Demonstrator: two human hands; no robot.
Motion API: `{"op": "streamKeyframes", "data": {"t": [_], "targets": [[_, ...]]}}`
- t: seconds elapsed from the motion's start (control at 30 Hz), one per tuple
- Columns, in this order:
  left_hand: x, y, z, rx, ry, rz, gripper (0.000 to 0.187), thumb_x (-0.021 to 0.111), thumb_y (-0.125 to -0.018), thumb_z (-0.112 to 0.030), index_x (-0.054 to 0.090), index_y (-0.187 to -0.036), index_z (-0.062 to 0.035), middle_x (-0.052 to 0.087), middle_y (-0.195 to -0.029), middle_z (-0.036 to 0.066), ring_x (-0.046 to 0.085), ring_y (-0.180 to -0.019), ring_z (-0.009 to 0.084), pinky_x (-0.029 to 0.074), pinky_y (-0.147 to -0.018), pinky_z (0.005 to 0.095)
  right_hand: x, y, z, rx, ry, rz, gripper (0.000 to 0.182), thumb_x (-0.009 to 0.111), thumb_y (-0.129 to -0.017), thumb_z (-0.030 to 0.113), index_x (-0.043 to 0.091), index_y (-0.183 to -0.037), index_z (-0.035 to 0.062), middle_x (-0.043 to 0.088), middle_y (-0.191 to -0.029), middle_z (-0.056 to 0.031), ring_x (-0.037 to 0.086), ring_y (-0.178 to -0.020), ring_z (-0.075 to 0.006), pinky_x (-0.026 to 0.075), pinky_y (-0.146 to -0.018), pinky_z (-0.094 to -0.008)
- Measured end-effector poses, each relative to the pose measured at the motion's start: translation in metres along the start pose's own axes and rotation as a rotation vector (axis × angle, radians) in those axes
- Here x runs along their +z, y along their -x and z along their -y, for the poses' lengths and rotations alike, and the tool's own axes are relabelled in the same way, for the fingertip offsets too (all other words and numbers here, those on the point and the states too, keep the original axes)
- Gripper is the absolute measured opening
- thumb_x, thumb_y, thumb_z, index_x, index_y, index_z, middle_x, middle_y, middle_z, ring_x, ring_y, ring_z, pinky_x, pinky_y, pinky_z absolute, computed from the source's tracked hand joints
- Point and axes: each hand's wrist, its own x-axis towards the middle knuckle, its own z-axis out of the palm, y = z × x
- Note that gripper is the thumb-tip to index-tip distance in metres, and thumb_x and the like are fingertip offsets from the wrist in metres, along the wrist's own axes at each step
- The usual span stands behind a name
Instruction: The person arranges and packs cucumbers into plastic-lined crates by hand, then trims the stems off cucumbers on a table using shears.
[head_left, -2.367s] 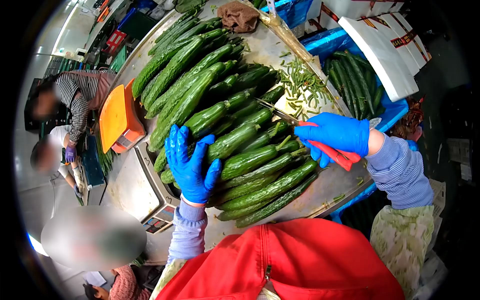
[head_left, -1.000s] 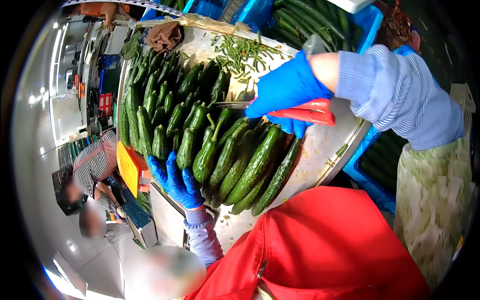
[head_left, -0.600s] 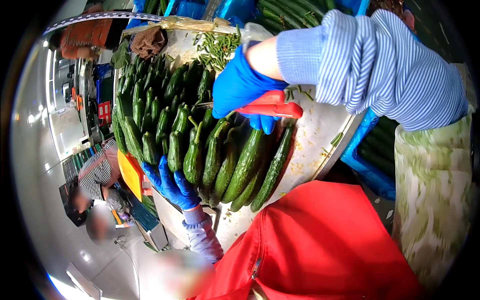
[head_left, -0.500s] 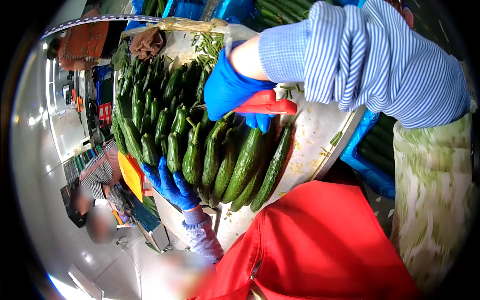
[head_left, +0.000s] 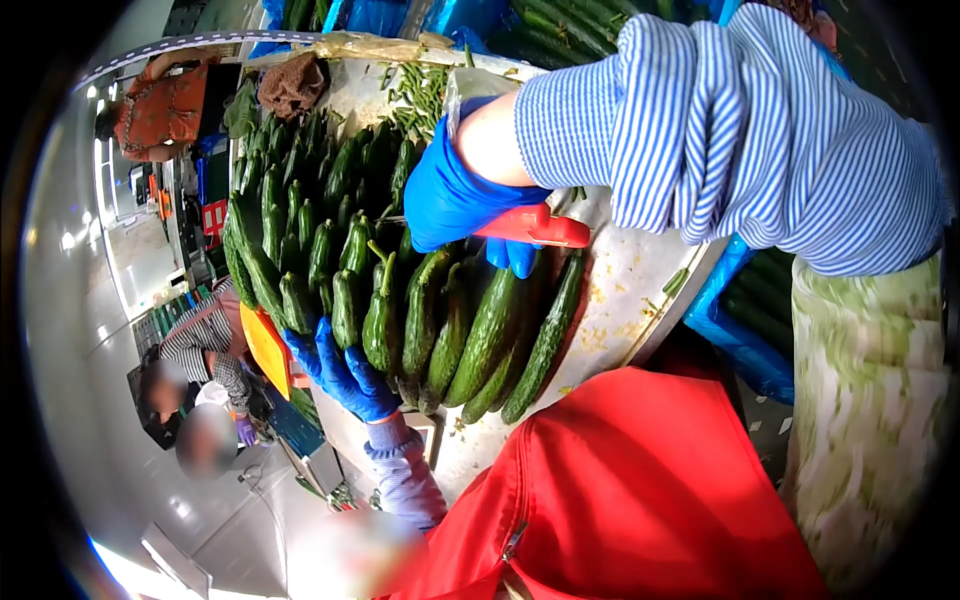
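Many dark green cucumbers (head_left: pixel 490 330) lie side by side in rows on a pale worktable (head_left: pixel 640 270). My left hand (head_left: pixel 345 372), in a blue glove, rests with its fingers spread against the near ends of the cucumbers at the lower left of the pile. Over the middle of the pile, my right hand (head_left: pixel 455 200), also gloved in blue, is closed around a pair of red-handled snips (head_left: pixel 545 228). A thin metal blade points left from that hand, close to the cucumbers' stem ends. What the blade's tip touches is hard to make out.
Cut green stem pieces (head_left: pixel 418 95) litter the table's far side beside a brown cloth (head_left: pixel 292 86). Blue-lined crates (head_left: pixel 735 320) of cucumbers stand at the right and top. Other people, including one in a striped sleeve (head_left: pixel 195 335), are at the left. A red apron (head_left: pixel 640 480) fills the bottom.
My right hand and the snips have shifted slightly left and down. My left hand stays nearly in place. At the upper left, a person in orange-red shows more fully.
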Motion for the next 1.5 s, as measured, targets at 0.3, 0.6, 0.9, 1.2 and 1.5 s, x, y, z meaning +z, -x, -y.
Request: {"op": "streamKeyframes", "data": {"t": [0.3,0.6,0.9,1.2,1.5], "targets": [[-0.004,-0.002,-0.007,-0.01,-0.037,0.011,0.052,0.047,-0.093,-0.044,0.058,-0.122,-0.0024,0.025,-0.149,0.024,0.023,-0.139,0.0374,0.015,-0.113,0.0471,0.012,-0.002,-0.004,0.304,-0.239,-0.282,0.045,0.046,-0.092,0.036,0.06,-0.09,-0.006,0.065,-0.078,-0.015,0.066,-0.058,-0.0219,0.055,-0.052,-0.0344],[-0.002,-0.009,-0.009,-0.021,0.012,-0.015,0.06,0.047,-0.092,-0.052,0.06,-0.115,0.0027,0.027,-0.146,0.03,0.032,-0.133,0.0418,0.026,-0.108,0.0484,-0.02,0.011,-0.031,0.455,-0.329,-0.118,0.051,0.055,-0.089,0.049,0.06,-0.094,-0.0014,0.06,-0.071,-0.0132,0.061,-0.056,-0.0206,0.053,-0.051,-0.0327],[0.002,-0.008,-0.007,-0.011,0.037,-0.044,0.056,0.047,-0.092,-0.049,0.059,-0.116,0.0005,0.028,-0.146,0.029,0.034,-0.132,0.0424,0.028,-0.107,0.0494,-0.035,-0.018,-0.029,0.42,-0.332,-0.048,0.051,0.053,-0.09,0.045,0.059,-0.09,-0.0052,0.063,-0.073,-0.0163,0.065,-0.058,-0.0232,0.055,-0.051,-0.0345],[0.001,-0.006,-0.006,-0.019,-0.001,-0.041,0.055,0.046,-0.093,-0.05,0.059,-0.118,-0.0025,0.028,-0.145,0.03,0.033,-0.133,0.0432,0.028,-0.108,0.0504,-0.025,-0.043,-0.05,0.359,-0.572,-0.033,0.05,0.051,-0.092,0.042,0.058,-0.089,-0.0083,0.063,-0.075,-0.0194,0.064,-0.056,-0.0242,0.055,-0.05,-0.0359],[0.003,-0.004,-0.003,-0.013,0.039,-0.05,0.054,0.047,-0.093,-0.049,0.059,-0.118,-0.0019,0.027,-0.146,0.03,0.033,-0.133,0.0426,0.029,-0.107,0.0501,-0.028,-0.018,-0.039,0.443,-0.34,-0.109,0.05,0.053,-0.091,0.045,0.06,-0.091,-0.0044,0.063,-0.073,-0.0125,0.062,-0.052,-0.0198,0.051,-0.046,-0.0319]]}}
